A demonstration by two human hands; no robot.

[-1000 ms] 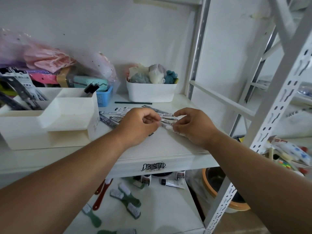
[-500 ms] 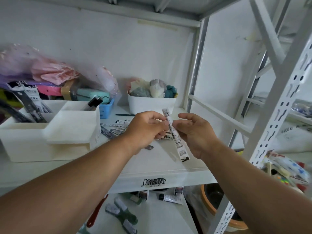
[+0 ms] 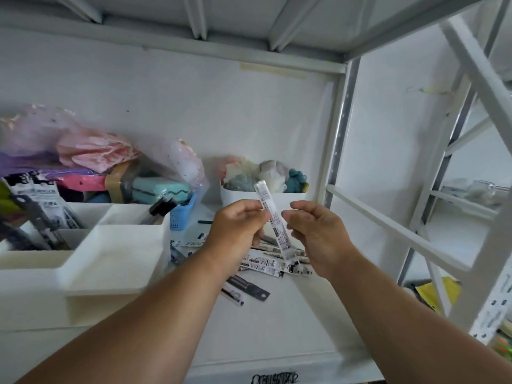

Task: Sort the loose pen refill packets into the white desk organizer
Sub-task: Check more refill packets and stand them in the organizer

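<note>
The left hand [image 3: 235, 231] pinched a refill packet [image 3: 273, 217] upright above the loose packets [image 3: 266, 263] on the shelf [image 3: 291, 328], while the right hand [image 3: 315, 234] hovered beside it, fingers loosely curled and holding nothing.

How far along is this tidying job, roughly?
Some packets already stand in the back of the white organizer, so a start looks made. In hand: the left hand pinches one refill packet, with the right hand beside it, fingers loosely curled. Left: a loose pile of packets lies on the shelf.
</note>
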